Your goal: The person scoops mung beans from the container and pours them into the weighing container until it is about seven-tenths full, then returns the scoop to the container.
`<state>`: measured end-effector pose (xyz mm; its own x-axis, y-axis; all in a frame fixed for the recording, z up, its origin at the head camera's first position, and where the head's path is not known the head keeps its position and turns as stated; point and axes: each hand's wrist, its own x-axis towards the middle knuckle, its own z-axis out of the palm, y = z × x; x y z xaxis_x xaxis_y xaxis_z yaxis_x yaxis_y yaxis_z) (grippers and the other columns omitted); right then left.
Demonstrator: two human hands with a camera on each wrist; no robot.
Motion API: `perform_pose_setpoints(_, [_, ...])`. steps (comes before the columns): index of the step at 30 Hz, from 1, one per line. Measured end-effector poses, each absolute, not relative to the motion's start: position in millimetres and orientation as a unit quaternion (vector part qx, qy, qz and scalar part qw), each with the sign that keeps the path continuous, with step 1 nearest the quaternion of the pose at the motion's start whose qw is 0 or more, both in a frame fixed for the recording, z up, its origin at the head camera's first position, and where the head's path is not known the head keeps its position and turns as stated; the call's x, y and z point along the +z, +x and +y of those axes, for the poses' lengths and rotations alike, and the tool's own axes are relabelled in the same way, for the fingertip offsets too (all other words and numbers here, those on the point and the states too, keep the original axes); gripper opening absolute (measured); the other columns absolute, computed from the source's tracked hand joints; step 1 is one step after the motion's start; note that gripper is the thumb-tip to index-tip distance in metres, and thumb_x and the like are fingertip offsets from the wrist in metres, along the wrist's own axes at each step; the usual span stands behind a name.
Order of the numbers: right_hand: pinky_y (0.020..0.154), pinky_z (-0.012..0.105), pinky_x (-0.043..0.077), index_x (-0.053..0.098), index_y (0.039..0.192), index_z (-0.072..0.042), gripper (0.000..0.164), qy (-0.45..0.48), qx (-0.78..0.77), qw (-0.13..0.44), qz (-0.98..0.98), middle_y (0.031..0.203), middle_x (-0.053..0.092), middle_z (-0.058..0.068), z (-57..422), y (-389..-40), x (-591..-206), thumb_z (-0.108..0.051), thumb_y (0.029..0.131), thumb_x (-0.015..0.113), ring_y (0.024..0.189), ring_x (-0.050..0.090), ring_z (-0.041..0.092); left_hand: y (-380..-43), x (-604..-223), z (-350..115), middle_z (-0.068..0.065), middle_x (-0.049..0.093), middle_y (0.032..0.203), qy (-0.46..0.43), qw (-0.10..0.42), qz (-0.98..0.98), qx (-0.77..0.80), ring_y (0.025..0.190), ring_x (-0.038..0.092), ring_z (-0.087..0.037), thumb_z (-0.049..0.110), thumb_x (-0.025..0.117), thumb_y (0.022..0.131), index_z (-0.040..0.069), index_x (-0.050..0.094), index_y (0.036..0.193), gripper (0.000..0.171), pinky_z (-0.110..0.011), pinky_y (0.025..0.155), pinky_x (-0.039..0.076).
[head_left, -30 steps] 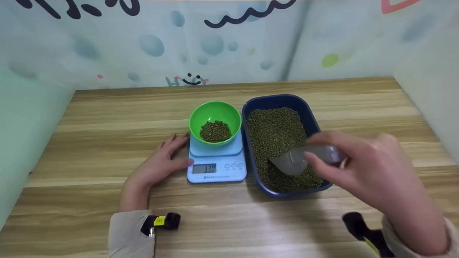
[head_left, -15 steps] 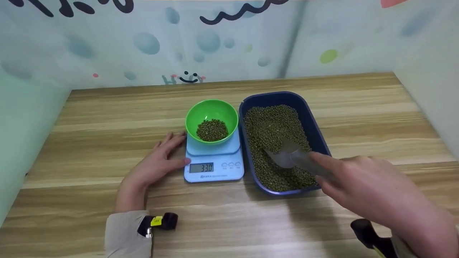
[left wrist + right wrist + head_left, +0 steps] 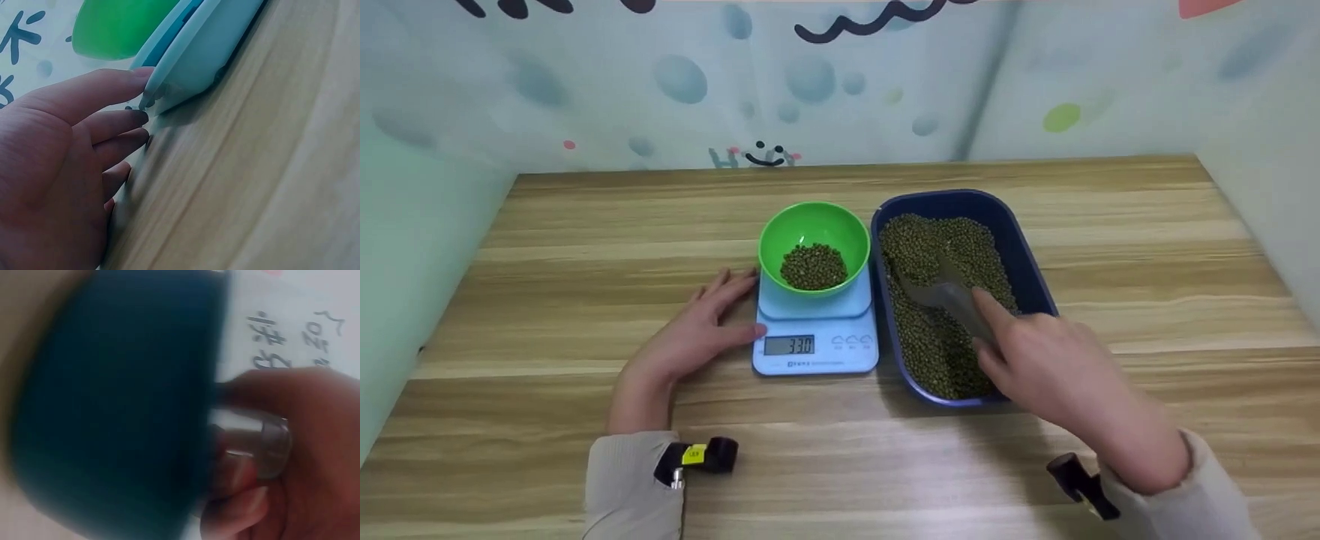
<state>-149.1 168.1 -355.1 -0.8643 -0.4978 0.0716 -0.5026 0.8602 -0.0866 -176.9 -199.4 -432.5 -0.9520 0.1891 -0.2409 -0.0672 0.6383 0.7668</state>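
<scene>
My right hand (image 3: 1046,360) grips the handle of a clear plastic scoop (image 3: 952,296), whose bowl is pushed into the green mung beans (image 3: 915,247) in a dark blue tub (image 3: 1031,262). In the right wrist view the tub's wall (image 3: 112,405) hides the scoop's front, while the handle end (image 3: 270,441) shows in the hand. A green bowl (image 3: 836,225) with a small heap of beans stands on a light blue kitchen scale (image 3: 817,360) reading 330, its decimal point unclear. With fingers extended, my left hand (image 3: 690,337) rests at the scale's left edge, thumb touching it.
The scale and tub stand side by side on a wood-grain table (image 3: 825,465), almost touching. A printed backdrop (image 3: 870,90) rises behind the table, and pale panels stand at left and right. Each wrist carries a small black camera (image 3: 712,455).
My right hand has swung the scoop from lying over the near beans to pointing deeper toward the tub's far side, pushing beans up. The left hand and the scale's reading stay the same.
</scene>
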Motion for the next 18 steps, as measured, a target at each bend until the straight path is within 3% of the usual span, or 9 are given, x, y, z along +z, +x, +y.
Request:
perform_pose_setpoints(11, [0.036,0.031,0.034,0.038,0.137,-0.001,0.058,0.247,0.053,0.009,-0.968,0.053,0.049,0.003,169,-161,-374,-0.022,0.086,0.056,0.041,0.042,0.015,-177,-433,-200,-0.004,0.003,0.156,0.037,0.151,0.89,0.43,0.139,-0.011,-0.037,0.051,0.066,0.078,0.029,0.03,0.144,0.078,-0.061,0.108,-0.006])
perform_pose_setpoints(18, [0.041,0.038,0.04,0.036,0.134,-0.003,0.056,0.217,0.062,-0.023,-0.974,0.058,0.054,0.004,167,-170,-387,-0.031,0.089,0.053,0.048,0.051,0.02,-178,-433,-200,-0.003,0.003,0.156,0.032,0.151,0.895,0.419,0.139,-0.01,-0.039,0.053,0.065,0.077,0.031,0.031,0.143,0.077,-0.064,0.106,-0.003])
